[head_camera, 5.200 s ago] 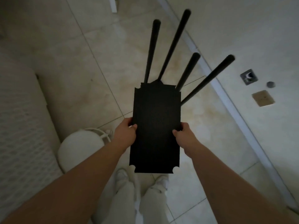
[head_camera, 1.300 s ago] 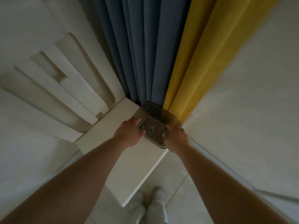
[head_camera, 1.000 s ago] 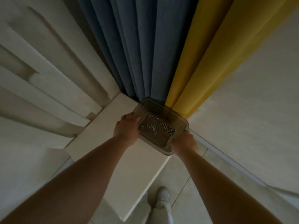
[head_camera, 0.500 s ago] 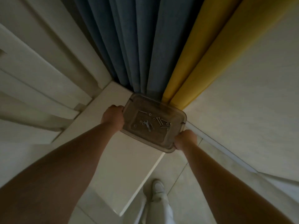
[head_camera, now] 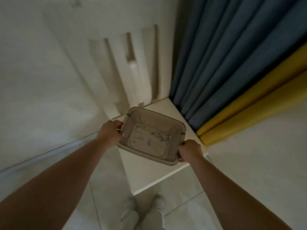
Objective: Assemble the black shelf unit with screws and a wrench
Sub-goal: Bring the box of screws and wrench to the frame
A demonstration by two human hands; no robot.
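1. The left hand sits just left of the frame's centre, its forearm running up from the lower left corner. Its fingers are curled over the left short edge of a translucent plastic tray, gripping it by the rim.
2. The right hand is a little lower and right of centre, its forearm rising from the lower right. It is closed in a fist-like grip round the tray's near right corner, knuckles toward the camera.
3. Between the two hands the tray is tilted, its left end higher in the frame than its right. It is a shallow rounded rectangle with smoky, see-through walls, a soft lip and a raised rectangular panel in its floor.
4. The screws, small, thin and silvery, lie bunched against the tray's far right inner side. The view is too blurred to pick out the wrench among them.
5. The black shelf unit is out of view.
6. Under the tray is a white table with a smooth, matte top and a sharp straight edge; whether the tray touches it cannot be told.
7. In the upper right hang a blue curtain, heavy cloth in deep vertical folds, and beside it a yellow curtain in two rounded folds.
8. Pale slatted panels stand upright above the tray in the upper middle.
9. At the bottom centre are light trouser legs and pale shoes on a glossy tiled floor.
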